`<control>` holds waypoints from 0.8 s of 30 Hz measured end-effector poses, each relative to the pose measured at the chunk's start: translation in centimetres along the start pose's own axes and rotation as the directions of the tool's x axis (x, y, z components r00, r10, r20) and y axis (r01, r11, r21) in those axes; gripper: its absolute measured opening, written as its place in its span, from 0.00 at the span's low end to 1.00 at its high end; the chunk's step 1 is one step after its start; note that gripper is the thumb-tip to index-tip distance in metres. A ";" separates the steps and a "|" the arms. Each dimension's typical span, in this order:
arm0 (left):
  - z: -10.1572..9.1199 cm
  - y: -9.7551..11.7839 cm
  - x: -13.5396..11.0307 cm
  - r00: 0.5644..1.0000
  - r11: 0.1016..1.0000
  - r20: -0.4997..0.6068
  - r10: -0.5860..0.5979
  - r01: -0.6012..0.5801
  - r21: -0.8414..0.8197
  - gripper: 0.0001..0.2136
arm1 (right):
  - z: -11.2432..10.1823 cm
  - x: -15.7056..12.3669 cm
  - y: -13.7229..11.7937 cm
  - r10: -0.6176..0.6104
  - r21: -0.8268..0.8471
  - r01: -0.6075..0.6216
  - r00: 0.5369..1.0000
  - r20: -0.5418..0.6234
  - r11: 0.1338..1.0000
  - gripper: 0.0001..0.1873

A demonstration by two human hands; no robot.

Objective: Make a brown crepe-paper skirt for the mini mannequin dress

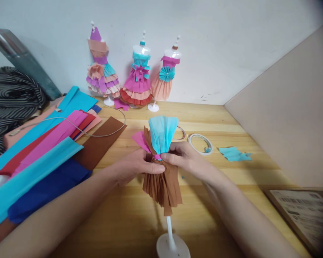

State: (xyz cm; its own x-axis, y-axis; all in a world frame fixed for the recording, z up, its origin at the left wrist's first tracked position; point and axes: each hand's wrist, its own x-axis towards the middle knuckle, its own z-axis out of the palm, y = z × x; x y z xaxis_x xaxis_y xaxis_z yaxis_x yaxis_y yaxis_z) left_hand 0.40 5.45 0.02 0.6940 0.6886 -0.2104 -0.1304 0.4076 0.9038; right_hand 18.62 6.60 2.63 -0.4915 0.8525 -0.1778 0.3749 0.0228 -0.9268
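A small crepe-paper dress [163,186] stands in front of me on a white mannequin stand [172,245]. Its pleated brown skirt hangs below a narrow pink waistband [157,157], and a turquoise crepe piece [163,132] fans out above. A pink paper flap [140,140] sticks out on the left. My left hand [140,163] is closed around the dress at the waist, thumb across the brown skirt, other fingers partly hidden behind. From the right, my right hand [184,157] pinches the waistband between thumb and fingers; its fingertips are partly hidden.
Three dressed mini mannequins [140,79] stand by the wall. Coloured crepe sheets [43,157] and a thin cable [104,136] lie at left. On the right are a tape roll [201,144], a turquoise scrap [234,154] and a labelled cardboard box [298,211].
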 end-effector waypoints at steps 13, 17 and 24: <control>1.4 -0.4 0.1 0.938 0.996 -0.338 -0.077 0.061 -0.058 0.22 | 0.4 1.6 1.6 0.081 -0.130 -0.105 0.980 -0.180 0.986 0.22; 1.6 -1.1 0.2 0.913 0.987 -0.380 -0.148 0.114 -0.111 0.21 | 0.9 1.8 2.2 0.078 -0.174 -0.107 0.984 -0.161 0.979 0.26; 1.3 -1.4 0.4 0.917 0.988 -0.388 -0.093 0.035 -0.153 0.16 | 0.0 1.3 2.2 0.023 -0.144 -0.034 0.997 -0.077 0.989 0.29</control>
State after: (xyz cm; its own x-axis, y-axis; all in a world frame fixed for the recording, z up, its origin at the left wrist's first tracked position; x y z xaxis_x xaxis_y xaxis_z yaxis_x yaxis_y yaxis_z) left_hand 1.77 4.40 -0.91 0.3733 0.8266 -0.4212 -0.2132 0.5184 0.8282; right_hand 18.80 7.73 0.37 -0.4203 0.8907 -0.1732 0.5012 0.0688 -0.8626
